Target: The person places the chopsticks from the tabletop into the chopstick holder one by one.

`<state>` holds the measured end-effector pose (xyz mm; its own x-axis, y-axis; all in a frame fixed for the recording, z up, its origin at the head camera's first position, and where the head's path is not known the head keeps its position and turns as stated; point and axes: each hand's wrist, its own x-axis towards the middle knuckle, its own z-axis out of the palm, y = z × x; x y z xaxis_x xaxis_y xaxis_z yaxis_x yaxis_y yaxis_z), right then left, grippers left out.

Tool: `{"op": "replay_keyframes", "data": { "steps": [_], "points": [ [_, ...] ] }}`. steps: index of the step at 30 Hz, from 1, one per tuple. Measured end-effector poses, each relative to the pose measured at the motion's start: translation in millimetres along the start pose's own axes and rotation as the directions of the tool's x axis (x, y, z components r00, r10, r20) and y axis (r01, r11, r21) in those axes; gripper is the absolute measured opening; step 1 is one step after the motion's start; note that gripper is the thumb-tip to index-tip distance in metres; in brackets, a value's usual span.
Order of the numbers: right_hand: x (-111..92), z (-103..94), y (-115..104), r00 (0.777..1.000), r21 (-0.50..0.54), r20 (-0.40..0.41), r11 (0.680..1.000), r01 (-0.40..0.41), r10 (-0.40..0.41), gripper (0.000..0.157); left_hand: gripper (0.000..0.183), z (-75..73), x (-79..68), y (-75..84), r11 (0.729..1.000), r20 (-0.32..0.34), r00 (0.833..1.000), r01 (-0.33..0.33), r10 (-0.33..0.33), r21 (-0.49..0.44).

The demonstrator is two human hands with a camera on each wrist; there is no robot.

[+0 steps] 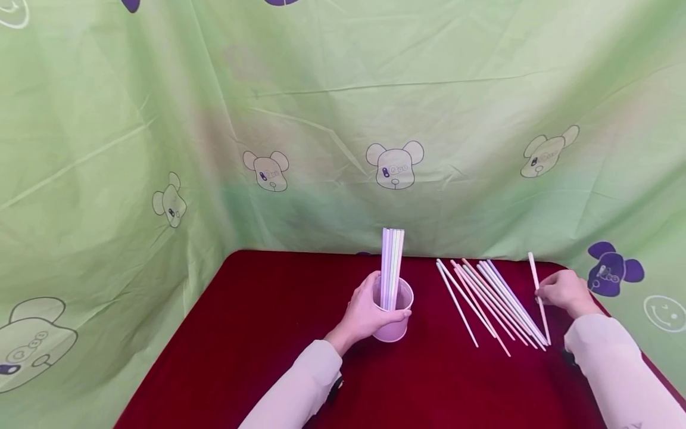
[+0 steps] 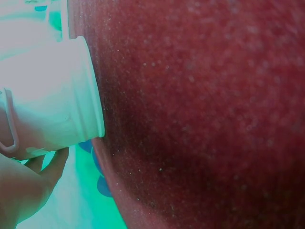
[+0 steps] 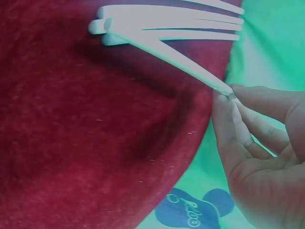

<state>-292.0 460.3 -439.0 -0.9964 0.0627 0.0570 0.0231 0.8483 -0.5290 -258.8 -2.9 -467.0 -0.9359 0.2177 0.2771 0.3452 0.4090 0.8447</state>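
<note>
My left hand grips a pale pink cup round its side, thumb across the front near the rim. Several pastel drinking straws stand upright in that cup, bunched toward its left side. In the left wrist view the cup shows its base end and a handle-like loop. At the right, my right hand pinches one pale straw between thumb and fingertips. The right wrist view shows this pinched straw slanting over the others, one end over the loose pile. More straws lie fanned on the red cloth between the hands.
A dark red cloth covers the table. Green fabric with printed bear heads hangs behind and along both sides, close to the table's edges. The right hand is near the table's right edge.
</note>
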Motion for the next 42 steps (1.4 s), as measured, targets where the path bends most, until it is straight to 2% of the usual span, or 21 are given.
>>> {"op": "replay_keyframes", "data": {
  "steps": [5, 10, 13, 17, 20, 24, 26, 28, 31, 36, 40, 42],
  "points": [
    [-2.3, -3.8, -12.6, 0.999, 0.035, -0.029, 0.999, 0.023, -0.022, 0.022, 0.094, -0.8, 1.3, -0.1, 1.000, -0.006, 1.000, -0.004, 0.004, 0.011],
    [-4.2, 0.4, -25.6, 0.999, 0.185, -0.053, 0.982, 0.020, -0.010, 0.033, 0.094, -0.6, 0.9, -0.3, 1.000, -0.003, 1.000, 0.000, 0.000, 0.006],
    [-2.3, 2.5, -35.9, 0.998, 0.314, -0.065, 0.949, 0.022, -0.002, 0.037, 0.093, -0.5, 1.1, 0.1, 1.000, 0.000, 1.000, 0.000, 0.000, 0.006],
    [1.3, 3.1, -53.1, 0.998, 0.494, -0.070, 0.869, 0.034, 0.001, 0.034, 0.094, -0.7, 2.2, 0.8, 1.000, 0.002, 1.000, -0.001, 0.001, 0.009],
    [2.1, 1.7, -67.8, 0.996, 0.585, -0.094, 0.809, 0.061, -0.007, 0.027, 0.095, -0.5, 2.0, 1.1, 1.000, 0.005, 1.000, 0.003, -0.003, 0.010],
    [0.2, -3.4, -90.0, 0.992, 0.719, -0.119, 0.687, 0.110, -0.035, 0.012, 0.096, -0.6, 0.9, 1.1, 1.000, 0.009, 1.000, 0.006, -0.006, 0.005],
    [-1.6, -5.7, -102.8, 0.989, 0.765, -0.136, 0.629, 0.137, -0.050, 0.014, 0.095, -1.0, 0.6, 1.2, 1.000, 0.008, 1.000, 0.005, -0.005, 0.002],
    [-3.6, -7.2, -115.9, 0.986, 0.791, -0.152, 0.589, 0.164, -0.070, 0.020, 0.094, -1.6, 0.4, 1.5, 1.000, 0.004, 1.000, 0.005, -0.005, 0.000],
    [-6.6, -8.3, -135.8, 0.980, 0.811, -0.178, 0.550, 0.198, -0.089, 0.020, 0.094, -2.2, 0.6, 1.7, 1.000, 0.001, 1.000, 0.005, -0.005, 0.003],
    [-9.7, -5.6, -166.3, 0.971, 0.826, -0.206, 0.510, 0.240, -0.124, 0.019, 0.097, -1.7, 0.6, 0.9, 1.000, 0.001, 1.000, 0.014, -0.014, 0.006],
    [-12.7, 0.6, -187.7, 0.963, 0.815, -0.217, 0.514, 0.268, -0.158, 0.017, 0.096, -1.2, -0.3, 0.3, 1.000, -0.001, 1.000, 0.012, -0.012, -0.001],
    [-14.7, 4.3, -197.5, 0.962, 0.821, -0.214, 0.503, 0.271, -0.170, 0.016, 0.095, -0.9, -0.7, 0.1, 1.000, -0.002, 1.000, 0.007, -0.007, 0.002]
  ]
}}
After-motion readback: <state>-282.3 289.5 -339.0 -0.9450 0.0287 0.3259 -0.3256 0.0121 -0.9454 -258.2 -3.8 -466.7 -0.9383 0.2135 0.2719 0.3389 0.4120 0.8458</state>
